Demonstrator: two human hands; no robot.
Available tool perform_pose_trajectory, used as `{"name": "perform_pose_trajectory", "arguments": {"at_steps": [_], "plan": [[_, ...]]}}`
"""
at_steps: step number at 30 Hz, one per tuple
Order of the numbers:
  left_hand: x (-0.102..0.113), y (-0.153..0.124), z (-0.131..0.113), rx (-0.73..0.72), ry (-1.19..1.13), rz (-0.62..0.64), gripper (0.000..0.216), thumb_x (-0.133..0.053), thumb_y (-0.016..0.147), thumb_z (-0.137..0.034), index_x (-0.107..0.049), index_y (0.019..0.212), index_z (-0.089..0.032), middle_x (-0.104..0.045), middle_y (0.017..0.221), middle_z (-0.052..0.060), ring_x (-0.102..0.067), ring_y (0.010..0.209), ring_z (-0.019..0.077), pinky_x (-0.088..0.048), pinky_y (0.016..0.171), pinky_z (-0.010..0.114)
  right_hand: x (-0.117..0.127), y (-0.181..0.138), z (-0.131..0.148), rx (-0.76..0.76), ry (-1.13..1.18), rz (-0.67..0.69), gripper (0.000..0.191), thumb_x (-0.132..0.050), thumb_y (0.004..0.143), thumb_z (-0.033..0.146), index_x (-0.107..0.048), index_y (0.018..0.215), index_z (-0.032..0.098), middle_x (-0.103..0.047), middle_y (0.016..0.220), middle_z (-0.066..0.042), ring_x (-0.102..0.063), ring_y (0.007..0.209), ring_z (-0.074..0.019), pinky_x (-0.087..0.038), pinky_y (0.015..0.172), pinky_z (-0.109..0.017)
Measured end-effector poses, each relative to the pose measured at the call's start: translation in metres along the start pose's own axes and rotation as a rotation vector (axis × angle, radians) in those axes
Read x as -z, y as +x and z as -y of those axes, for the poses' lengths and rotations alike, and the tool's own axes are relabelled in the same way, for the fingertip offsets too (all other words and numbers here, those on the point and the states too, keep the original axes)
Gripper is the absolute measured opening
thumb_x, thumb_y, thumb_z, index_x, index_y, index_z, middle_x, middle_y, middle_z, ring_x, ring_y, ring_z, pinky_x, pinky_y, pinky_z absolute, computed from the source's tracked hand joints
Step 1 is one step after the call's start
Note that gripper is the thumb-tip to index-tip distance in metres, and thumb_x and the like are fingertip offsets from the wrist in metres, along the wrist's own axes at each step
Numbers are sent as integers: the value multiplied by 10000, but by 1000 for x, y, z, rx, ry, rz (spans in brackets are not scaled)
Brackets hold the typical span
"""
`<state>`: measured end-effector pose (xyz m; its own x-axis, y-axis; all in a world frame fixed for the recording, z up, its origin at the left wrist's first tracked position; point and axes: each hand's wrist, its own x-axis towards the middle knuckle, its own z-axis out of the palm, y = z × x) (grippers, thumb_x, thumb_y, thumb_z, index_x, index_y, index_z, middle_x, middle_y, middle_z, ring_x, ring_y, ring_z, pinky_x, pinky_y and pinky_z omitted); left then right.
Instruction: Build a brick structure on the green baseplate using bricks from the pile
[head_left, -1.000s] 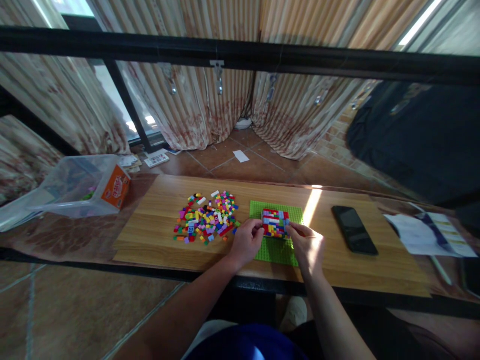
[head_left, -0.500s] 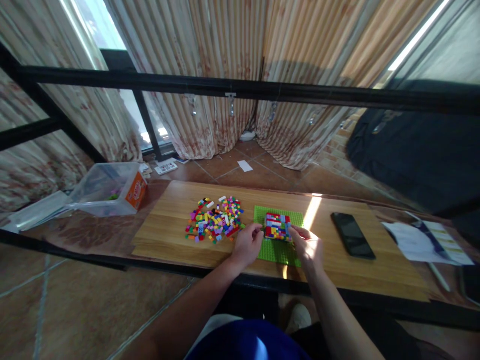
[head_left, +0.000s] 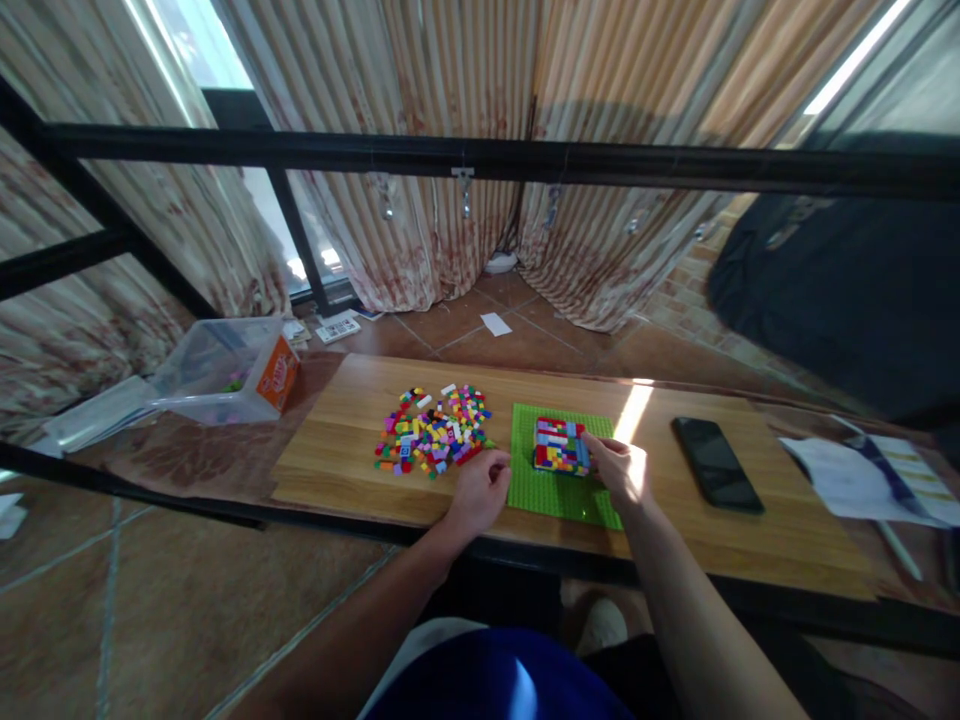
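Note:
A block built of multicoloured toy bricks (head_left: 561,447) sits on the upper middle of a green baseplate (head_left: 562,505). My right hand (head_left: 621,472) is at the block's right side, thumb and fingers closed against its edge. To the left, my left hand (head_left: 480,492) rests low by the baseplate's left edge, fingers curled together; whether anything small is in them is hidden. Just beyond that hand lies a spread pile of loose toy bricks (head_left: 435,432) in many colours.
The wooden board (head_left: 330,430) carries all of this, with a black phone (head_left: 718,465) on its right. A clear plastic bin (head_left: 217,370) with an orange label stands left. Papers (head_left: 840,478) lie far right. A black rail (head_left: 495,158) crosses before the curtains.
My left hand has drawn away from the brick block, leftward toward the loose bricks. My right hand stays at the block's right side. The whole view has shifted slightly.

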<state>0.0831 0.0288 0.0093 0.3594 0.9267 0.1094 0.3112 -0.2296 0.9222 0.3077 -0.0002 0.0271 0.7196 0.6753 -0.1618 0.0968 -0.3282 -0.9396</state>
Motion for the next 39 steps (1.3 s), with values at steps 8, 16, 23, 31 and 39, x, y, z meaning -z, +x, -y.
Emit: {"name": "perform_pose_trajectory", "arguments": {"at_steps": [8,16,23,31,39], "plan": [[-3,-3,0,-66,106,-34,176,-554,842,-90,-663,960,-161,-698,884,41,-656,818,151,-527,753,269,2,5,-6,-9,-26,-9,481,-784,597,527,-764,779,82,-690,600,-85,-580,475,-140,-424,414,-244],[-2,-5,-2,-107,124,-27,172,-552,850,-85,-653,970,-158,-687,896,49,-653,835,156,-529,755,273,2,-8,1,187,-166,-38,458,-686,716,553,-770,766,106,-705,617,-90,-605,532,-170,-429,470,-264],[0,-2,-4,-99,109,-11,164,-546,841,-84,-656,933,-163,-688,879,46,-649,829,163,-525,771,287,-3,-20,3,293,-314,-85,523,-548,798,620,-712,655,143,-663,583,-61,-571,569,-173,-408,540,-281],[36,-24,1,-62,89,-46,184,-537,871,-152,-643,1021,-174,-697,943,50,-658,840,167,-536,776,295,18,-16,-12,227,-124,68,675,-385,863,679,-707,999,101,-726,892,-157,-662,708,-221,-513,636,-339],[75,-33,5,-69,355,-149,267,-534,853,-99,-625,1084,-194,-644,968,52,-636,838,162,-538,775,290,63,-26,-32,327,-340,-67,471,-483,860,554,-729,971,169,-743,976,-136,-679,886,-284,-488,735,-376]]}}
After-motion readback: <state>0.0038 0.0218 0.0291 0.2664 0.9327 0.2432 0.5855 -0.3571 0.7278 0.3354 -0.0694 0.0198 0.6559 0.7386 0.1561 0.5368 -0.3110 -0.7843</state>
